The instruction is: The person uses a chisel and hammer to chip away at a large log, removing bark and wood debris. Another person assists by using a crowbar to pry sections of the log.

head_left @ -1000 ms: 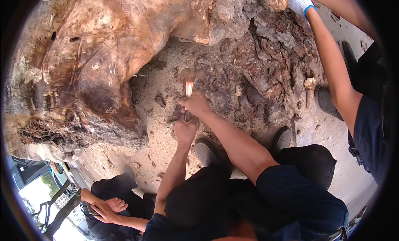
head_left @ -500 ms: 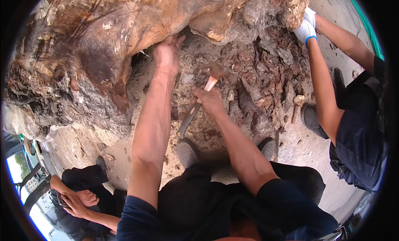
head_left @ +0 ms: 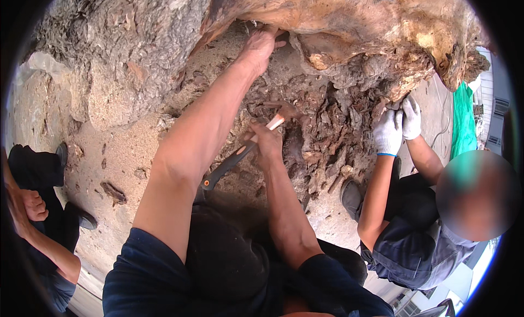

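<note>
A large, knobbly tree trunk or root (head_left: 349,22) with smooth brown wood and rough grey bark spans the top. My left hand (head_left: 258,48) reaches up to its underside, fingers spread against or just under the lower edge; the fingertips are partly hidden by the wood. In my right hand (head_left: 267,139) is a hammer (head_left: 229,164), gripped around its grey and orange handle near the upper part. The hammer's rusty brown head (head_left: 284,109) points away from me, over loose bark pieces (head_left: 322,120) on the ground.
At the right a co-worker in white gloves (head_left: 388,132) touches the trunk's lower edge. Another person's bare hands (head_left: 33,205) show at the far left. A green sheet (head_left: 463,120) hangs at the back right. A bark chunk (head_left: 113,192) lies on the sandy ground.
The view has swung, so the trunk and co-workers appear shifted. My left hand stays at the trunk's underside, and my right hand still grips the hammer. The co-worker's gloved hands now show more fully.
</note>
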Demonstrator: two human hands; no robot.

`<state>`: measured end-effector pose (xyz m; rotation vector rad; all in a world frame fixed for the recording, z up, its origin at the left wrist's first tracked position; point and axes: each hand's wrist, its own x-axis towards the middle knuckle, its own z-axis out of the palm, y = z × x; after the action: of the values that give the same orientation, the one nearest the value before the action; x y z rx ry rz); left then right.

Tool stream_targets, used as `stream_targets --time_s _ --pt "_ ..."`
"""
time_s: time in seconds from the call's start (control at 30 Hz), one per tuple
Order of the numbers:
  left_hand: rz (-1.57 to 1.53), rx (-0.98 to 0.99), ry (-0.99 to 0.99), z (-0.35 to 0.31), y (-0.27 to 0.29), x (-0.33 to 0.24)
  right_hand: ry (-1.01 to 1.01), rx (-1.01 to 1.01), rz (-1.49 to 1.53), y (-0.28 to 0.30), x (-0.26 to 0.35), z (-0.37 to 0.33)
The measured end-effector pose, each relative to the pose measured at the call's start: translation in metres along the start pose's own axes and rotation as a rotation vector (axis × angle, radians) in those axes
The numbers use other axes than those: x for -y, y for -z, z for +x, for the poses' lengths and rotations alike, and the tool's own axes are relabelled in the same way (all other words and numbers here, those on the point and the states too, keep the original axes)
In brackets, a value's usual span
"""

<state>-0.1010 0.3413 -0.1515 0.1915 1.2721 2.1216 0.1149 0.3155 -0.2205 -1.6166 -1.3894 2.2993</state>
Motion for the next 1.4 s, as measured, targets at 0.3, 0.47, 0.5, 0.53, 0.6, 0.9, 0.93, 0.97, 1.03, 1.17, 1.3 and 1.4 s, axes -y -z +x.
stream_targets --time_s 0.3,0.47,0.5,0.53,0.6,0.9,0.93,0.97,1.03,1.17,1.3,1.4 --pt "0.398 0.014 -0.061 -0.011 -0.001 0.017 -0.083 -0.091 -0.073 0.008 -0.004 0.004" --pt "0.157 -0.194 0.057 -0.004 -0.006 0.003 -0.186 -0.103 -0.132 0.011 0.000 -0.007" --pt "-0.001 -0.206 0.070 -0.005 -0.009 -0.003 -0.208 -0.121 -0.130 0.011 -0.001 -0.009" --pt "-0.159 -0.218 0.085 -0.007 -0.012 -0.006 -0.209 -0.119 -0.117 0.012 -0.002 -0.009" --pt "-0.313 -0.133 0.034 0.003 -0.010 -0.005 -0.210 -0.109 -0.097 0.013 -0.005 -0.008" --pt "-0.714 -0.187 -0.010 0.008 -0.011 -0.004 -0.175 -0.053 -0.033 0.030 -0.023 0.001" --pt "-0.723 -0.159 -0.037 0.005 -0.007 -0.007 -0.171 -0.052 -0.033 0.030 -0.023 0.000" --pt "-0.644 -0.169 -0.041 0.001 -0.007 -0.008 -0.165 -0.048 -0.032 0.031 -0.022 -0.001" --pt "-0.536 -0.181 -0.027 0.006 0.002 0.000 -0.188 -0.064 -0.041 0.031 -0.022 0.001" --pt "-0.053 -0.072 0.031 -0.005 0.006 0.012 -0.237 -0.093 -0.065 0.029 -0.019 0.005" --pt "0.111 0.001 -0.051 -0.017 -0.025 0.023 -0.255 -0.077 -0.021 0.033 -0.030 0.014" --pt "0.104 -0.062 -0.129 -0.017 -0.031 0.031 -0.261 -0.082 -0.023 0.032 -0.031 0.014"
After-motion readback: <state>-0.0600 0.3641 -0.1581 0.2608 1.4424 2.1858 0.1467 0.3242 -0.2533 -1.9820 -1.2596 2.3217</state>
